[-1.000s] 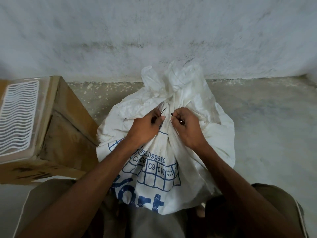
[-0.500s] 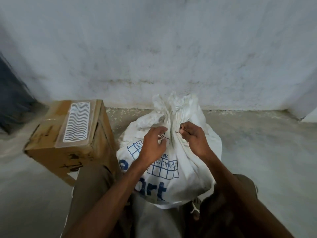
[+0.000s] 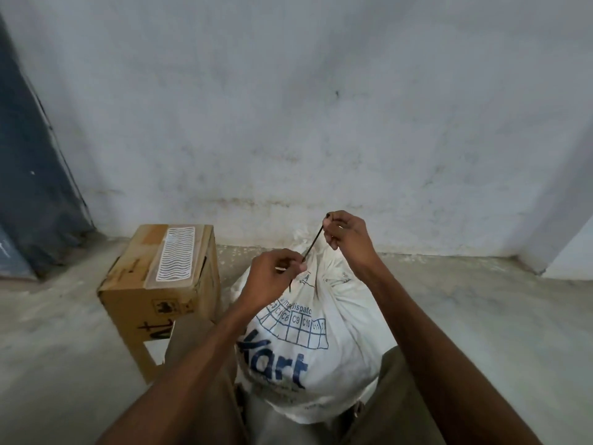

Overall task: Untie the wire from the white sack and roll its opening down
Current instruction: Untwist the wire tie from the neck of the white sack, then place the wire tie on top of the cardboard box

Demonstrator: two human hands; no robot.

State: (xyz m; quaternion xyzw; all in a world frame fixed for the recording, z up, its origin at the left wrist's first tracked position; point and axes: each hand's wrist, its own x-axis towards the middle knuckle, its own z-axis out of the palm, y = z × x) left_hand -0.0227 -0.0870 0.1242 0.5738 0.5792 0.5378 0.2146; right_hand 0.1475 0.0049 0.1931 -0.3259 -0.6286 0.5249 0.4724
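Observation:
A white sack (image 3: 321, 348) with blue print stands on the floor between my knees, its gathered neck pointing up toward the wall. A thin dark wire (image 3: 312, 244) stretches taut between my two hands above the neck. My right hand (image 3: 345, 234) pinches the wire's upper end, raised above the sack. Lower down, my left hand (image 3: 276, 277) pinches the other end close to the neck. Whether the wire still circles the neck is hidden behind my hands.
A brown cardboard box (image 3: 160, 284) with a white wavy label stands just left of the sack. A dark panel (image 3: 29, 187) leans at the far left. The grey wall (image 3: 321, 107) rises right behind the sack, on a bare concrete floor (image 3: 497, 316).
Both hands were pressed against the sack's neck, working the wire. My right hand has since lifted up and away, pulling the wire out straight. The view has also pulled back and tilted up.

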